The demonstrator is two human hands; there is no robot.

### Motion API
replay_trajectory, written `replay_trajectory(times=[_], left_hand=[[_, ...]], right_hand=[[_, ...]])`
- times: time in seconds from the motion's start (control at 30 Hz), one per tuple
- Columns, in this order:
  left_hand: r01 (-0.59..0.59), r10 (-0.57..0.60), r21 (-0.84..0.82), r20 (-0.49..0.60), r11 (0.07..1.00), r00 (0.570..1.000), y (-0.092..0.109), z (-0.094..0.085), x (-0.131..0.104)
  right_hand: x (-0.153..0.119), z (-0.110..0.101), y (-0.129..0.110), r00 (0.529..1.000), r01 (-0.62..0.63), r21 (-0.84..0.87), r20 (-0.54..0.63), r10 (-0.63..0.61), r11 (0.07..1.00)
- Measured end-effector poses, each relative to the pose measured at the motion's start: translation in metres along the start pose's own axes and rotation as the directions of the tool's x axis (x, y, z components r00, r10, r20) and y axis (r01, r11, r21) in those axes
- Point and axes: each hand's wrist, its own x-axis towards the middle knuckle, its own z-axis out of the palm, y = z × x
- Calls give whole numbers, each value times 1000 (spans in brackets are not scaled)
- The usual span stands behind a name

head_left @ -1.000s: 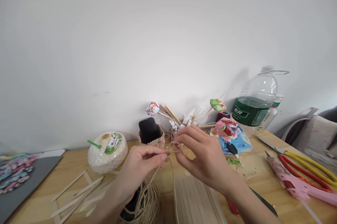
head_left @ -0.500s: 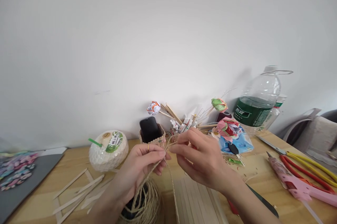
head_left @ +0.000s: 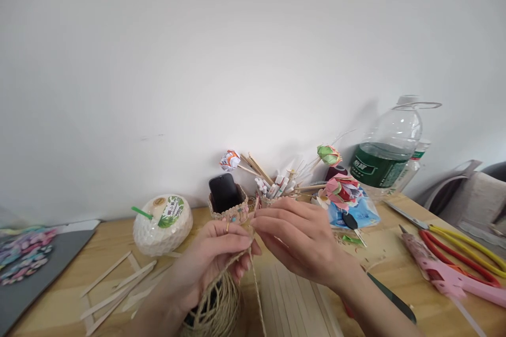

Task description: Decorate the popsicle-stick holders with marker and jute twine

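Observation:
Beige twine (head_left: 256,289) runs between my two hands above the table, one strand hanging down and another leading to a large twine ball (head_left: 221,310). My left hand (head_left: 221,250) pinches the twine between thumb and fingers; a ring sits on one finger. Close beside it, my right hand (head_left: 294,234) has its fingers bent together at the twine near the left fingertips. Its thumb is mostly hidden. Flat wooden sticks (head_left: 296,302) lie side by side below the right hand.
Behind the hands stand a small basket (head_left: 229,213) holding a phone (head_left: 223,193), pens (head_left: 280,185) and paper flowers (head_left: 342,189). A wrapped coconut (head_left: 163,225) and loose sticks (head_left: 118,292) lie left. A bottle (head_left: 383,160), scissors (head_left: 460,258) and pink glue gun (head_left: 443,273) are right.
The twine loop between my hands has become smaller. My right hand's fingers have come closer together, and my left hand has shifted slightly right and down.

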Motion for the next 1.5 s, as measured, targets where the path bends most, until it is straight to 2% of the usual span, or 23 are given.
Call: replay_trajectory(times=[0.07,0.13,0.23,0.3,0.37,0.47,0.53,0.67,0.77,0.8,0.87,0.97,1.0,1.07,1.2,1.27,1.33,1.4,1.5], left_hand=[[-21,21,13,-22,1000,1000,1,1,0],[-107,113,69,-87,992,990,2,0,-1],[-238,274,203,-174,950,946,2,-2,1],[-264,321,268,-200,927,926,1,-4,3],[-275,355,334,-207,901,911,-1,-6,5],[-290,406,437,-198,851,892,-4,-7,6],[-290,414,470,-183,834,892,-4,-5,6],[-285,392,466,-149,838,908,-1,0,3],[-267,377,470,-158,841,913,1,1,1],[-264,380,476,-165,839,910,1,0,0],[-268,389,488,-164,830,907,1,0,-1],[-282,398,506,-136,816,907,0,-1,-2],[-290,405,511,-128,809,905,0,-1,-3],[-298,413,529,-111,794,904,0,-1,-5],[-283,394,557,-88,781,915,0,0,-9],[-274,384,565,-84,778,919,0,2,-11],[-263,371,576,-76,774,925,1,3,-13],[-264,367,574,-70,775,927,0,5,-14],[-301,380,543,-35,784,924,-2,6,-16]], right_hand=[[0,-1,-2,998,-65,48,13,65,997],[1,-3,-5,980,-193,86,58,189,977],[5,-5,-7,895,-418,143,235,379,897],[6,-6,-7,823,-525,145,338,457,839],[5,-4,-6,794,-557,117,364,487,822],[1,1,-6,805,-525,63,360,471,849],[-2,5,-6,805,-510,21,364,468,860],[-3,7,-5,768,-562,18,383,513,827],[0,4,-1,729,-670,188,350,589,718],[2,3,0,707,-705,274,347,617,654],[4,3,0,646,-749,468,364,670,468],[6,8,-3,543,-705,698,412,732,130],[6,10,-4,509,-675,737,422,750,43],[6,12,-4,457,-609,791,406,791,-55],[6,7,0,381,-476,874,302,874,-94],[7,3,1,374,-443,886,320,870,-136],[8,0,2,392,-414,896,333,858,-158],[9,-2,2,401,-383,915,285,871,-123],[8,-6,4,382,-361,932,172,908,-25]])
